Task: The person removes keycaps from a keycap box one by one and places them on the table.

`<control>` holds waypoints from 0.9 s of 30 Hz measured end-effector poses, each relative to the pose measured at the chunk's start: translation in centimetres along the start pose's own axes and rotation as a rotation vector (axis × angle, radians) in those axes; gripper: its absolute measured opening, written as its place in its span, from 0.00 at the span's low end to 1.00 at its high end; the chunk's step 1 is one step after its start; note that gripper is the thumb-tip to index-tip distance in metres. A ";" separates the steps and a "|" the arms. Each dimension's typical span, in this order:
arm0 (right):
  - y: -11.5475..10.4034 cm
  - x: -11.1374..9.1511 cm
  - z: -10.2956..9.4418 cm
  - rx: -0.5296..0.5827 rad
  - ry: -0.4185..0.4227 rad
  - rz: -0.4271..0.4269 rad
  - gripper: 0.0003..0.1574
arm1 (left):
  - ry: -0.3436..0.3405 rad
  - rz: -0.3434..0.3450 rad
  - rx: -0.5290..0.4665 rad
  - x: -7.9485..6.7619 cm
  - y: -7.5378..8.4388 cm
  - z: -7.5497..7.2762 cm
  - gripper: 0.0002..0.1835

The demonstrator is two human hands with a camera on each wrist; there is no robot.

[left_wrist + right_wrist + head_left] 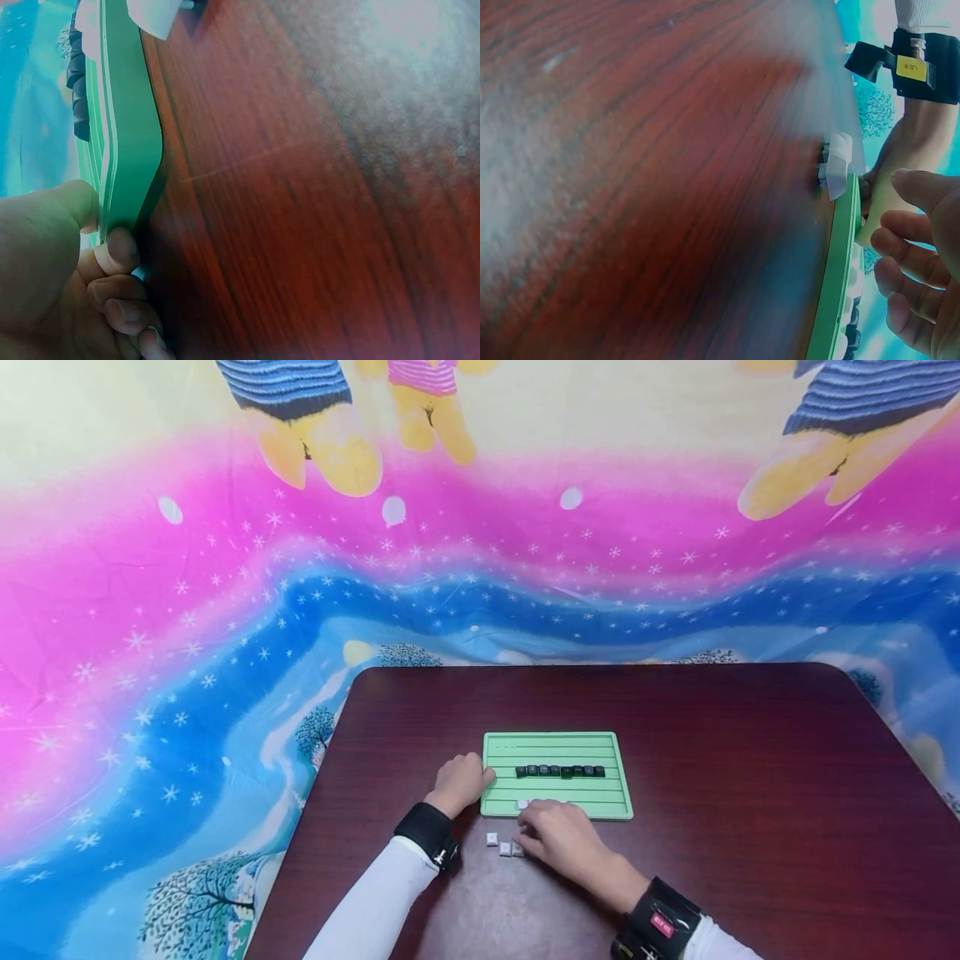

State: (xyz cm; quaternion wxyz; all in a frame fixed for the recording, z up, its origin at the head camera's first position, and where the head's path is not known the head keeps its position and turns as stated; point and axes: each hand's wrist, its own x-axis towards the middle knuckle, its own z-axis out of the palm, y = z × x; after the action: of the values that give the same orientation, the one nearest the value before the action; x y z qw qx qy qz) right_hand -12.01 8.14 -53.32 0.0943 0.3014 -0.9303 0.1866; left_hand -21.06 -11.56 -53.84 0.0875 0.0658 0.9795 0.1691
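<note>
A light green ridged tray (555, 790) lies on the table, with a row of black keycaps (566, 772) across its middle. My left hand (459, 783) grips the tray's left edge; in the left wrist view the thumb is on top and the fingers are at the side. My right hand (566, 837) is over the tray's near edge. In the right wrist view its fingers (911, 240) are loosely bent, with nothing seen between them. A white keycap (522, 805) shows on the tray's near row, partly hidden by that hand. Several white keycaps (505, 849) lie on the table before the tray.
The dark red-brown wooden table (750, 793) has rounded far corners. Behind it hangs a colourful printed cloth (480, 543). Each wrist wears a black strap (427, 831) with a small device.
</note>
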 end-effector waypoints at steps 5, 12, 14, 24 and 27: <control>0.2 0.0 -0.2 0.000 0.000 0.004 0.13 | -0.003 -0.001 0.003 0.0 0.0 0.1 0.21; 0.5 0.0 -0.2 -0.005 -0.004 0.025 0.12 | -0.004 0.000 0.013 0.1 -0.1 0.1 0.20; 0.5 0.0 -0.2 -0.001 0.001 0.031 0.12 | -0.003 -0.001 0.015 0.1 -0.1 0.1 0.20; 0.8 0.2 -0.7 0.002 -0.001 0.052 0.11 | -0.009 -0.012 0.021 0.2 -0.2 0.3 0.19; 0.8 0.2 -0.8 0.008 -0.009 0.064 0.11 | -0.008 -0.008 0.022 0.2 -0.2 0.3 0.19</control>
State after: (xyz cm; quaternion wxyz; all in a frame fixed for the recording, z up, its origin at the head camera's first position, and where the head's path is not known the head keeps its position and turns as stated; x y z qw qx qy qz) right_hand -12.62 8.96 -52.74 0.0828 0.2725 -0.9392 0.1917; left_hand -21.26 -11.63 -54.24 0.0915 0.0636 0.9812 0.1577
